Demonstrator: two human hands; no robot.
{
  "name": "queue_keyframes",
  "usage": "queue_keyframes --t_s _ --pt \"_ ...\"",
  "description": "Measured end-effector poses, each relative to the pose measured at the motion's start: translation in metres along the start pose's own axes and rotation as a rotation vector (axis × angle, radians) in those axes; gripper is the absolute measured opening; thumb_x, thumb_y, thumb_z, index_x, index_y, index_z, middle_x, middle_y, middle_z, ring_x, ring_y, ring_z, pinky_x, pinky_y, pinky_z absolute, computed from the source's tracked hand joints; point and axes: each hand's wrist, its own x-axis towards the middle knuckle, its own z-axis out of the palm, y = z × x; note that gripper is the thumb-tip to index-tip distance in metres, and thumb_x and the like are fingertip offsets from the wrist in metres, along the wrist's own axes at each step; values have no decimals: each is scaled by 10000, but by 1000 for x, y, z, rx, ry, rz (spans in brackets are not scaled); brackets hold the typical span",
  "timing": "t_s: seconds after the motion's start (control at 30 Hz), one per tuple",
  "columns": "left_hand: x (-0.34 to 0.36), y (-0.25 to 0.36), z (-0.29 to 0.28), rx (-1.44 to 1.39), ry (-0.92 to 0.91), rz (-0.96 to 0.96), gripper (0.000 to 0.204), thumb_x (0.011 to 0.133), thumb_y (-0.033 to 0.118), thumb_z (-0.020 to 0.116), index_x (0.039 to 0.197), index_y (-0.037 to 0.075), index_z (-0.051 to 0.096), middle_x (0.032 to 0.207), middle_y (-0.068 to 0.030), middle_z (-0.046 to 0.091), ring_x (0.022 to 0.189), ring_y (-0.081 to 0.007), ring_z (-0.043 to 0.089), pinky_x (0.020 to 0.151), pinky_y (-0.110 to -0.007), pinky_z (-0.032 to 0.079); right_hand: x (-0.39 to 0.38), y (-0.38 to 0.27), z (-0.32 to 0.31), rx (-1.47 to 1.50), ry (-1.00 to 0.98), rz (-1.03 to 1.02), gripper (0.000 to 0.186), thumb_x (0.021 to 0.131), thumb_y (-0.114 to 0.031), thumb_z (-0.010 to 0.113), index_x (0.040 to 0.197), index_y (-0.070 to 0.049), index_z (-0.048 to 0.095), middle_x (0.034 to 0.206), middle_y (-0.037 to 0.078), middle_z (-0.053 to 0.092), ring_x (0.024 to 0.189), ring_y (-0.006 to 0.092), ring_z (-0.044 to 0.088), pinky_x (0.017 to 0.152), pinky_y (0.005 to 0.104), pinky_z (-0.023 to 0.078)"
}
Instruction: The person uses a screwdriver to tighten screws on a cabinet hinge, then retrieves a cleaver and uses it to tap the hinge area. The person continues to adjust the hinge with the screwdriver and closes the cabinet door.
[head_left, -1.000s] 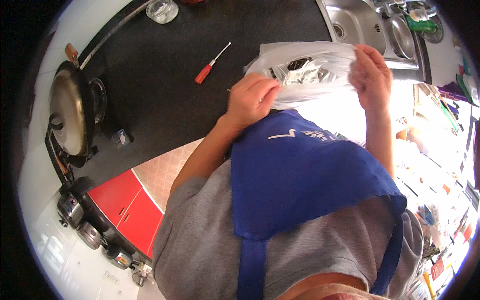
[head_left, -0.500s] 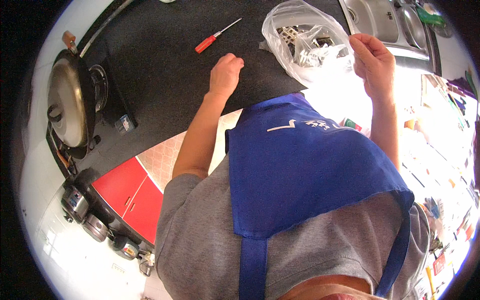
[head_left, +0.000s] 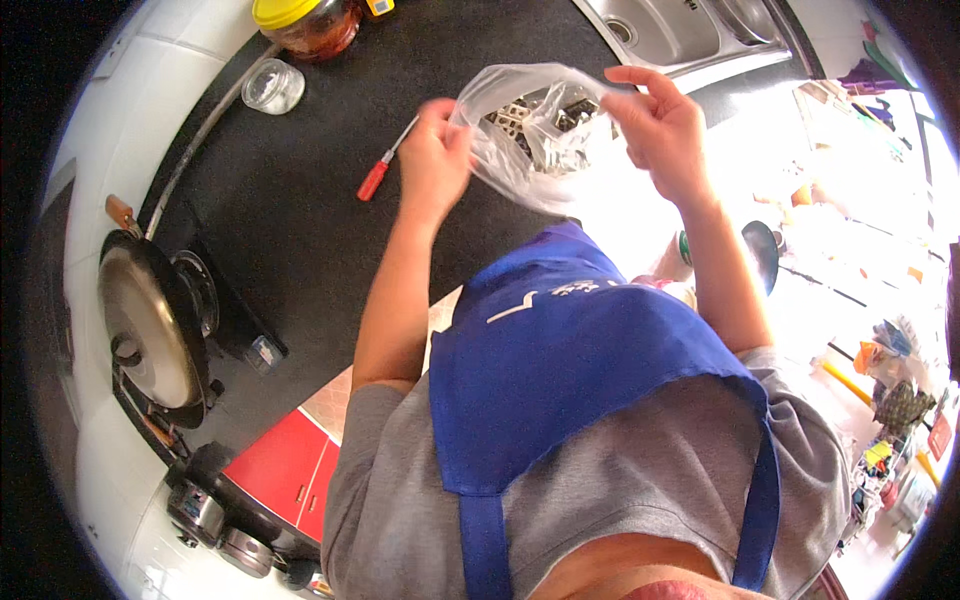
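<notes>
A clear plastic bag (head_left: 530, 188) lies open on the dark countertop (head_left: 320, 240), with metal parts (head_left: 548, 130) inside, some of them pierced with holes. My left hand (head_left: 436, 160), slightly blurred, is closed at the bag's left rim. At the opposite rim, my right hand (head_left: 662, 140) pinches the plastic with its index finger stretched out. Just left of my left hand lies a screwdriver (head_left: 374, 180) with a red handle, its shaft tip close to the fingers.
A lidded pan (head_left: 150, 325) sits on the stove at the left. A glass jar (head_left: 273, 88) and a yellow-lidded jar (head_left: 312, 30) stand along the back. The steel sink (head_left: 660, 35) is at the far right. Red cabinet doors (head_left: 280, 465) are lower left.
My left hand has moved from bare countertop to the bag's left rim. The right hand stays at the right rim. The view has shifted, bringing the jars in.
</notes>
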Motion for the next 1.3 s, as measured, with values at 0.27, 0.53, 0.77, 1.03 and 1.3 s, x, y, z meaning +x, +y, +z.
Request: queue_keyframes --t_s 0.27,0.53,0.77,1.03,1.3 --pt "-61 28 33 -63 -543 619 105 778 36 657 878 20 629 698 -75 611 625 -91 582 569 -214 458 -59 55 22 -609 -395 -90 286 759 -279 628 955 -70 628 863 188 637 791 333 620 700 417 486" --pt "11 -118 -56 1170 251 152 566 720 417 695 1092 17 548 977 -265 558 931 -407 539 809 -466 425 -162 66 -12 -167 -113 76 325 791 -343 613 827 -23 659 712 144 643 645 227 619 612 362 486" --pt "-36 -136 18 1128 -345 608 185 801 140 581 926 13 533 881 -208 550 832 -399 522 732 -463 414 -307 106 -21 227 164 160 227 845 -222 562 829 -11 643 664 101 624 651 138 573 631 310 456" --pt "-313 -71 198 17 -1564 -292 356 755 -7 597 1087 61 489 775 18 491 627 -52 462 537 -195 362 -537 132 10 415 813 88 110 832 -108 571 839 -11 624 718 21 603 687 84 520 597 253 433" --pt "-605 -102 253 90 -2499 392 634 733 84 695 1285 31 387 1398 -119 309 1126 -184 481 945 -306 391 -743 116 35 280 1377 127 156 850 -165 614 796 -21 586 658 -10 527 644 55 457 567 235 383"
